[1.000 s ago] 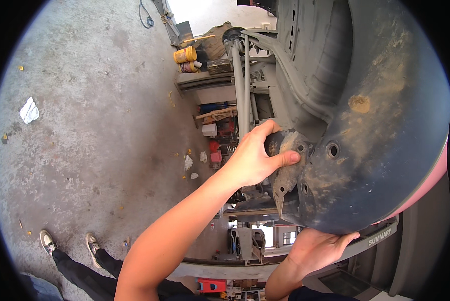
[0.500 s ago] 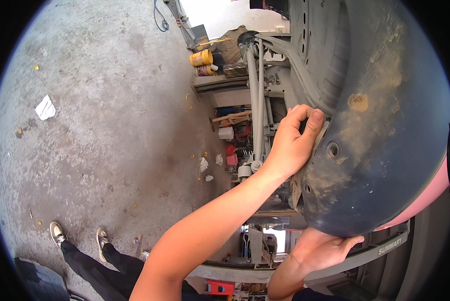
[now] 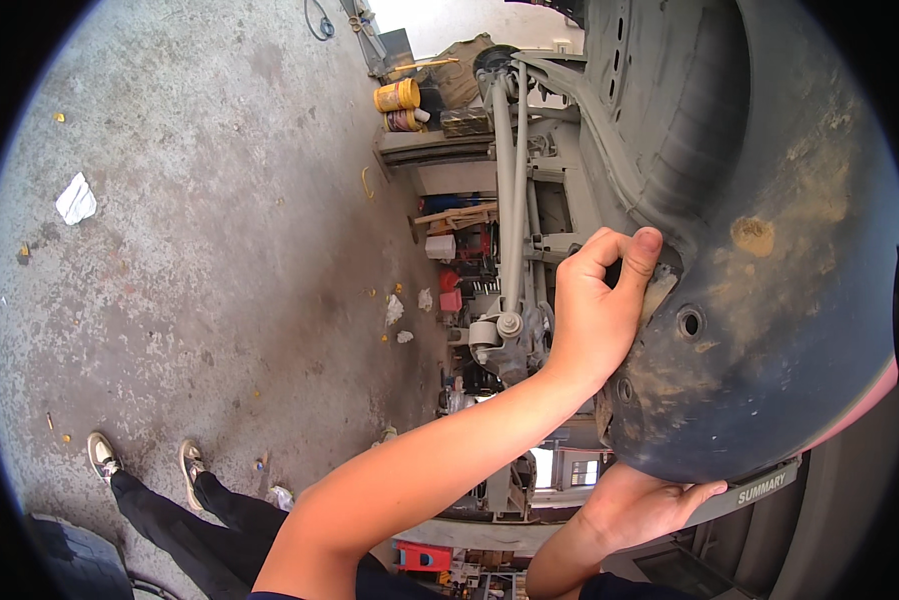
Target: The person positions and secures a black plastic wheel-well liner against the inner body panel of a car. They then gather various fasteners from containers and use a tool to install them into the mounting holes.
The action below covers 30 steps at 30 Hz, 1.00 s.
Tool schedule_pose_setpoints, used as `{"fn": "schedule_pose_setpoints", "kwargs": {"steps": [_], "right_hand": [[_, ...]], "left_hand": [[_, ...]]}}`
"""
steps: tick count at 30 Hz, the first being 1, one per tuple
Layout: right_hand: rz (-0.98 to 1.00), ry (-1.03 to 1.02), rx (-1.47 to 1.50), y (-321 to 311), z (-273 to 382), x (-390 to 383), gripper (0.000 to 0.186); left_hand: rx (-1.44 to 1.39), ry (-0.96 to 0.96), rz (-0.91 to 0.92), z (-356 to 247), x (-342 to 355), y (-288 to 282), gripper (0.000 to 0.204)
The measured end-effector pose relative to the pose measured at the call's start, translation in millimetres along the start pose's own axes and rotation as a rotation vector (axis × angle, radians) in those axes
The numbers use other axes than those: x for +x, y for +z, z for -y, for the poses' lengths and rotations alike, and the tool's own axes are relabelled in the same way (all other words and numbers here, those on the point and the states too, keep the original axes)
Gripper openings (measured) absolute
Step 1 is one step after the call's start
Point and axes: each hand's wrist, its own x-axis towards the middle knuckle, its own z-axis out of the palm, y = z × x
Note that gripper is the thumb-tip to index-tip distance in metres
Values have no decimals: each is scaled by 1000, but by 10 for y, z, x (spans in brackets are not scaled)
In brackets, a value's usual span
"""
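Observation:
A dark, mud-stained plastic car bumper (image 3: 769,340) with round holes along its edge fills the right side. My left hand (image 3: 609,290) is at its upper left edge, beside the grey wheel-well lining (image 3: 689,130). The thumb and fingers of that hand are curled closed; what they pinch is hidden. Below, my right hand (image 3: 649,510) is turned palm up against the bumper's lower edge and holds it. Its thumb sticks out to the right, and its other fingers are hidden by the bumper.
Grey suspension rods (image 3: 509,190) of the raised vehicle run left of my left hand. A light beam (image 3: 749,490) passes beneath the bumper. Yellow buckets (image 3: 397,96) stand farther back. Scraps of white paper (image 3: 76,199) lie on the concrete floor (image 3: 199,250).
The view has shifted a little, so the bumper sits farther right and lower. My left hand stays closed at its edge, and my right hand stays beneath it.

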Motion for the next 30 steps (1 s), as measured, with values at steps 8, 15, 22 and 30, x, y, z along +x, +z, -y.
{"fn": "schedule_pose_setpoints", "kwargs": {"steps": [8, 15, 22, 30], "right_hand": [[75, 9, 50, -167, 71, 69, 48], [245, 49, 130, -291, 123, 173, 47], [255, 115, 175, -364, 208, 148, 44], [224, 161, 321, -417, 284, 184, 41]], "left_hand": [[-112, -263, -143, 177, -466, -120, 68], [-1124, -854, 215, 60, -571, 48, 77], [-1015, -949, 179, 2, -633, 13, 74], [41, -70, 200, -235, -141, -166, 70]]}}
